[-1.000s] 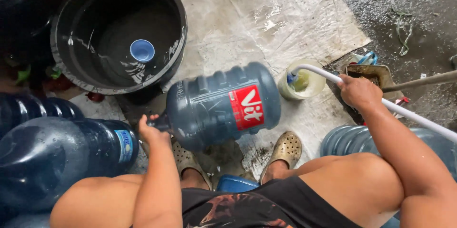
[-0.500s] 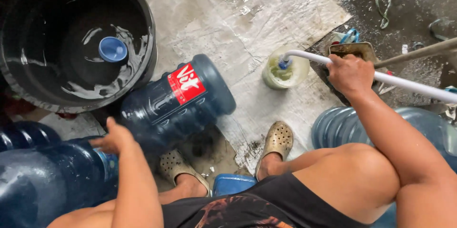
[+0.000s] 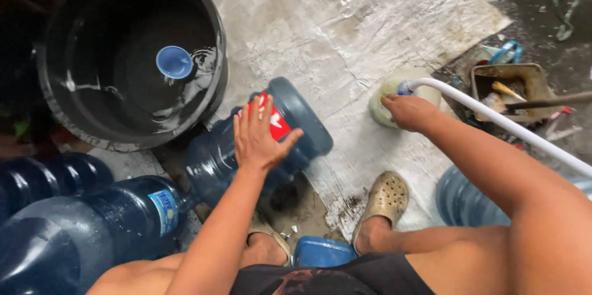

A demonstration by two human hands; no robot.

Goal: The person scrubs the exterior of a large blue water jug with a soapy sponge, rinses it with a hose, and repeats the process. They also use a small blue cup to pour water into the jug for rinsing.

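Head | left hand (image 3: pixel 259 138) flat on blue jug (image 3: pixel 246 147) | right hand (image 3: pixel 410 112) grips white hose (image 3: pixel 493 119)

The label of the lying water jug (image 3: pixel 246 147) is largely covered by the left hand (image 3: pixel 259 135). The white hose (image 3: pixel 493 119) is cut off at the right edge of the frame. The stacked blue jugs (image 3: pixel 68 221) are cropped at the lower left. A further jug (image 3: pixel 462 196) at the lower right is partly hidden behind the forearm. The contents of the brown tray (image 3: pixel 505 82) at the upper right cannot be identified. The far rim of the black tub (image 3: pixel 132 54) is cut off at the top edge.
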